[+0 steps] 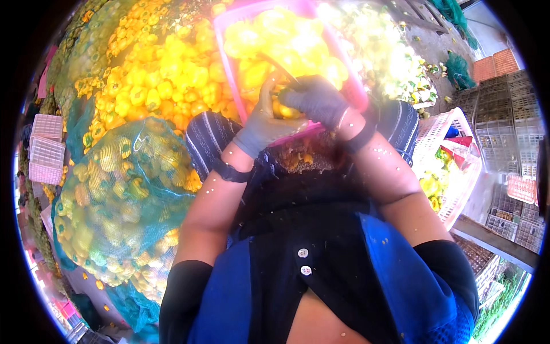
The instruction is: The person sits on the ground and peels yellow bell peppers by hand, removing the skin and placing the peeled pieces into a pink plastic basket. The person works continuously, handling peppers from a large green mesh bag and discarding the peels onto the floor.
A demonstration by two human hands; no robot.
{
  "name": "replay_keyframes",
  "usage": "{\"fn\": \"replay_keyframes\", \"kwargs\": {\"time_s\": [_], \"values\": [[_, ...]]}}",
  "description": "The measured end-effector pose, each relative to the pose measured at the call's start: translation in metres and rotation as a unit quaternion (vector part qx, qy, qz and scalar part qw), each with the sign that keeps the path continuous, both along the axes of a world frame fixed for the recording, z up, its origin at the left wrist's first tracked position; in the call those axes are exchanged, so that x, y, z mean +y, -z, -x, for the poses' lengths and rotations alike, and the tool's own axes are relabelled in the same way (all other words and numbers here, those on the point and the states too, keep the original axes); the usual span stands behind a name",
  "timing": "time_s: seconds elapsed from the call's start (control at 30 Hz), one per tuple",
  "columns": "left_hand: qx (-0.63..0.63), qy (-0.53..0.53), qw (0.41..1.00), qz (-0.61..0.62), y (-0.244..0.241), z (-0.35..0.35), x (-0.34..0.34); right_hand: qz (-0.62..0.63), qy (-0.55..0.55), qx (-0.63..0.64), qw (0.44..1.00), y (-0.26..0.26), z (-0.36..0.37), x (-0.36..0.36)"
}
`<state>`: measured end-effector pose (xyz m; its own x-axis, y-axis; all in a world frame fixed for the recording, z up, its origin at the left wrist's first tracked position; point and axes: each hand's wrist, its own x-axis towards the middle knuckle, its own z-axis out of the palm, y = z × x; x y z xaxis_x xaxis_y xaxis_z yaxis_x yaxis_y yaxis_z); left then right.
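Observation:
Both hands wear thin grey gloves and meet over the near end of a pink plastic crate (227, 64) full of yellow bell peppers (258, 36). My left hand (268, 120) is curled around a yellow bell pepper (287, 112), thumb raised on its far side. My right hand (316, 99) is closed at the pepper's top, with a thin, curved, dark blade, apparently a knife (279, 66), sticking out from it towards the upper left. Its handle is hidden in the glove. Glare washes out the crate's far part.
Loose yellow peppers (167, 73) are heaped left of the crate. A green mesh sack of peppers (116, 202) lies by my left arm. Pale pepper scraps (386, 64) are piled on the right. A white crate (466, 189) with peppers and stacked crates (500, 120) stand farther right.

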<state>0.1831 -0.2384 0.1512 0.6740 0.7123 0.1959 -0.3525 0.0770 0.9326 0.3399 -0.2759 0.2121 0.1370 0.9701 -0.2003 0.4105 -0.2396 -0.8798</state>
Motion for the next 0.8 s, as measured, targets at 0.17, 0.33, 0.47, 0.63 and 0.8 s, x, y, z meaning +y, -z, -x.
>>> {"fn": "replay_keyframes", "kwargs": {"time_s": [0.17,0.33,0.47,0.63,0.8], "values": [[0.218,-0.121,0.95,-0.191,0.014,-0.006,0.001,0.061,-0.014,0.013,0.998,-0.001,-0.004,-0.008],[0.193,-0.076,0.92,-0.334,-0.016,-0.006,0.0,0.003,-0.024,0.198,0.98,-0.003,-0.008,-0.041],[0.15,0.037,0.93,-0.335,-0.044,-0.031,0.007,-0.011,-0.004,0.277,0.961,-0.009,-0.04,-0.059],[0.055,0.134,0.954,-0.263,-0.063,-0.096,0.009,-0.071,0.08,0.345,0.933,-0.039,-0.077,-0.083],[-0.001,0.109,0.986,-0.129,-0.042,-0.135,-0.009,-0.058,0.054,0.467,0.881,-0.051,-0.078,-0.102]]}}
